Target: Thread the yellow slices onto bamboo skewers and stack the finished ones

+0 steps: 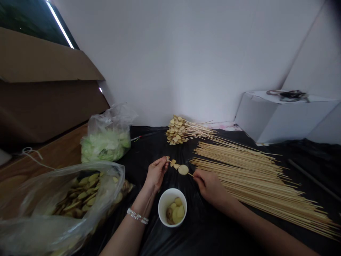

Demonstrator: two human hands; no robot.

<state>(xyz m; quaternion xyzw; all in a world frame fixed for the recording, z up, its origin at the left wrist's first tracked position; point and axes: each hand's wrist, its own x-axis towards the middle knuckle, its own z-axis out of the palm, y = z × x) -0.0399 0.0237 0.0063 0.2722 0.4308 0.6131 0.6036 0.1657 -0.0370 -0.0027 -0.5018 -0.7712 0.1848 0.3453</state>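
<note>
Right fingers (198, 175) pinch a slim wooden skewer (190, 174) threaded with flat slices (183, 170).

Open air above sticks (266, 192), skewer (183, 170) barring the middle, plastic bag (34, 229) leftward (white cup (162, 205) nearer)

The cup (163, 209) stands between bags (32, 233) and sticks (261, 188).

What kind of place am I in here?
Probably a makeshift food-prep corner, seemingly indoors: there are bare wooden skewers laid out, a bundle of loaded skewers, and an open clear plastic bag of what look like potato slices.
</note>
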